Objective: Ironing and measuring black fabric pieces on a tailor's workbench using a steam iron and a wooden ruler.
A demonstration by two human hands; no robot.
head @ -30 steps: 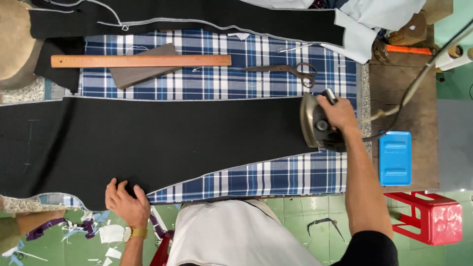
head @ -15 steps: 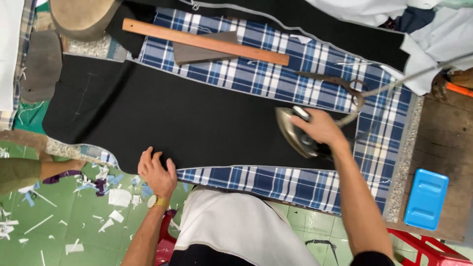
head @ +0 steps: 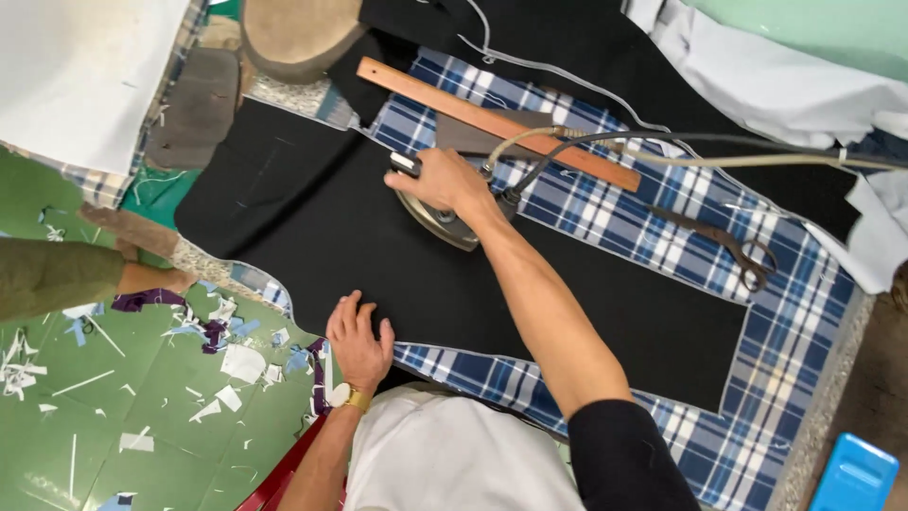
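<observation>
- My right hand (head: 449, 182) is wrapped around the handle of the clothes iron (head: 437, 216), fingers curled tight over the top; the metal soleplate sits flat on the black cloth panel (head: 454, 284), toward its upper left part.
- My left hand (head: 359, 339) lies palm down on the near edge of the same cloth, fingers spread and pressing it flat, holding nothing.
- The cloth is spread across the blue plaid pressing cover (head: 757, 378). I judge it soft and limp, quick to ripple or drag under the iron, so pinning the edge with a flat palm suits it better than pinching.
- The iron looks heavy and rigid; the handle is the only sensible place to take it, well clear of the soleplate.
- Its cord and hose (head: 662, 144) trail off to the right, above a wooden ruler (head: 492, 121).
- Dark tailor's shears (head: 724, 241) lie apart on the plaid, right of the iron.
</observation>
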